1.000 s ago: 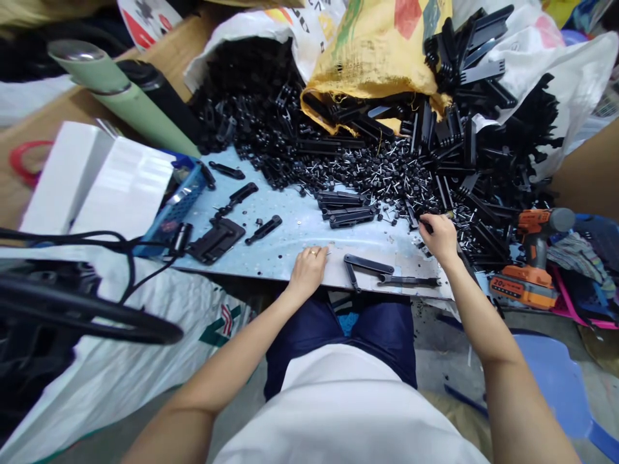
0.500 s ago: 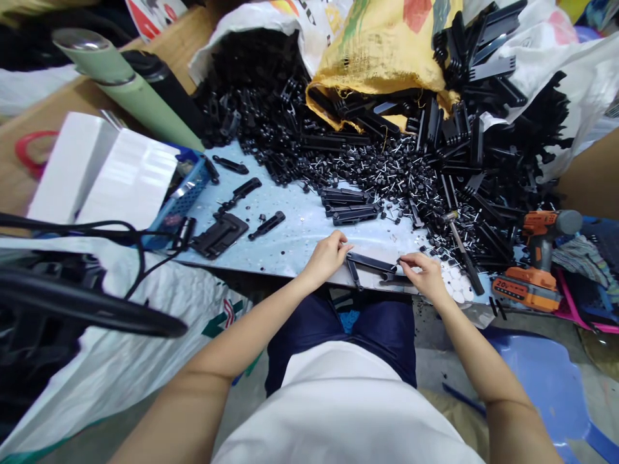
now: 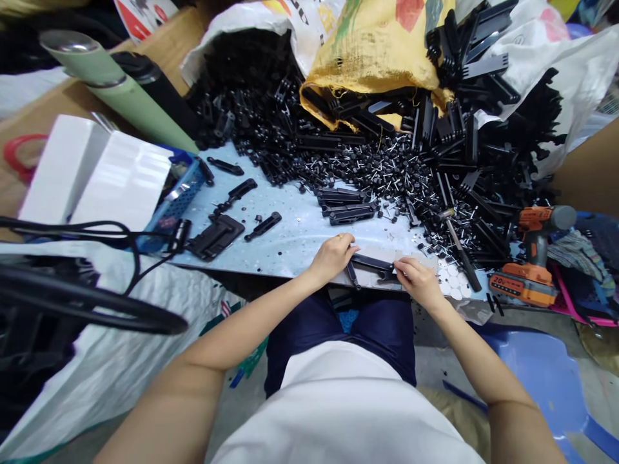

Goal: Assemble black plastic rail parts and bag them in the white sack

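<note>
A long black plastic bar [image 3: 372,262] lies near the table's front edge, with a second black arm [image 3: 352,276] angled toward me from its left end. My left hand [image 3: 334,256] has its fingers closed at that left end, around the joint of the two pieces. At the bar's right end, my right hand [image 3: 416,277] pinches, thumb against fingers. Whatever small part may be between those fingertips is hidden. Behind my hands lies a small stack of similar black assemblies [image 3: 345,206].
Headed pins [image 3: 387,171] and black parts heap along the back, below a yellow sack [image 3: 372,51]. On the right are a hammer [image 3: 461,251], white discs [image 3: 452,280] and an orange cordless drill [image 3: 532,258]. A blue basket [image 3: 181,193] stands left, near a black bracket [image 3: 215,237].
My right hand has moved slightly left, closing in on the bar's right end. My left hand has shifted a little right over the joint. The whole view has drifted slightly.
</note>
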Demonstrator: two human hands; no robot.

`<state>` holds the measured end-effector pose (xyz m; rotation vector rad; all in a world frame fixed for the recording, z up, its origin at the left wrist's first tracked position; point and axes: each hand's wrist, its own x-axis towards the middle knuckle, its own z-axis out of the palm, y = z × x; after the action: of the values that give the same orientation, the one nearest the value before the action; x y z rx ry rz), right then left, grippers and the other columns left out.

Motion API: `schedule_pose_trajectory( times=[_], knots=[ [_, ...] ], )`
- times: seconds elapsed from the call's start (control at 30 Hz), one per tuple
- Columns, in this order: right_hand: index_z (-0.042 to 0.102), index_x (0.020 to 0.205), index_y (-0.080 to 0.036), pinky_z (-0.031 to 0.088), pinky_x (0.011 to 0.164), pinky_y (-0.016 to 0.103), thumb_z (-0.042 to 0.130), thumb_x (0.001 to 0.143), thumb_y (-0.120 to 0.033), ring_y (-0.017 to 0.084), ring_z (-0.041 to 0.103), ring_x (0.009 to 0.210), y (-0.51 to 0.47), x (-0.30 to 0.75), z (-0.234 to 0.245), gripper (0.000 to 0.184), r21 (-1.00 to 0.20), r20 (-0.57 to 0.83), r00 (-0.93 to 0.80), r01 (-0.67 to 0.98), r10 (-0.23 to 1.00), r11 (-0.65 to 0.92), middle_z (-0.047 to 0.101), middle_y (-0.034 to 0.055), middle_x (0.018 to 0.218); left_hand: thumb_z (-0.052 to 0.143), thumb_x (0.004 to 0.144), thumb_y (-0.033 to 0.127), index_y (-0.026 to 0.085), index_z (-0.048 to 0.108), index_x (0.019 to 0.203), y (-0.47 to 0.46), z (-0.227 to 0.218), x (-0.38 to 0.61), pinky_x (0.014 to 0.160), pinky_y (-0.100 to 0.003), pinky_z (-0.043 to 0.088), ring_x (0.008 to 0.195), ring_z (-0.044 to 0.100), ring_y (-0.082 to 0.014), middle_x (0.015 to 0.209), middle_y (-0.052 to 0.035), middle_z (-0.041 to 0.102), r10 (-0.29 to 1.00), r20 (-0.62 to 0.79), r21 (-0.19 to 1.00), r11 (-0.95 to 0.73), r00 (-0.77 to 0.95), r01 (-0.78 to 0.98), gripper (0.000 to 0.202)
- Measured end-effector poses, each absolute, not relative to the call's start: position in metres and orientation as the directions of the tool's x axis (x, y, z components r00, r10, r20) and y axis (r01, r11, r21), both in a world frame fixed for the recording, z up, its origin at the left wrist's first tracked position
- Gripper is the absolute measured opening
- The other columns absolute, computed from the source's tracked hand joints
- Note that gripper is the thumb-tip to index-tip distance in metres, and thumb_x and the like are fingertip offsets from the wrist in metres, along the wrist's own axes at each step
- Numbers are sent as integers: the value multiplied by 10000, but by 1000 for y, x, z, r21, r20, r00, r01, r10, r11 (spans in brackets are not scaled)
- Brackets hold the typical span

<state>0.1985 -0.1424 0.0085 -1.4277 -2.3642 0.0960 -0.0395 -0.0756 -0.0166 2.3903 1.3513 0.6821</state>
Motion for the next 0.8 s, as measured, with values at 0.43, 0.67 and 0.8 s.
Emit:
schedule_pose_trajectory(
  times=[0.43, 0.67, 0.8],
  knots=[
    [602, 1115, -152, 480, 874, 317, 357, 936, -312, 171, 575, 1010, -123, 140, 3, 343, -324, 383, -479, 731, 790, 600, 605, 129, 1103, 611, 827, 282, 127, 437, 1122, -106, -22, -36, 697, -283, 481, 793, 566, -205, 939, -91, 537, 950, 256, 608, -303, 180, 734, 375],
    [537, 1239, -148, 460, 929, 342, 307, 948, -343, 177, 539, 1068, -108, 123, -18, 419, -403, 203, -575, 689, 793, 603, 569, 120, 1176, 513, 896, 309, 140, 617, 842, -139, 0, -7, 671, -309, 479, 745, 599, -268, 714, -88, 576, 925, -356, 376, 12, 133, 927, 206],
    [586, 1187, -144, 460, 931, 386, 298, 945, -358, 209, 533, 1073, -107, 124, -26, 433, -362, 203, -550, 727, 810, 584, 531, 129, 1238, 428, 937, 293, 120, 621, 974, -134, 7, 8, 744, -303, 471, 830, 597, -263, 817, -125, 594, 911, -411, 328, 115, 32, 938, 262]
  ],
)
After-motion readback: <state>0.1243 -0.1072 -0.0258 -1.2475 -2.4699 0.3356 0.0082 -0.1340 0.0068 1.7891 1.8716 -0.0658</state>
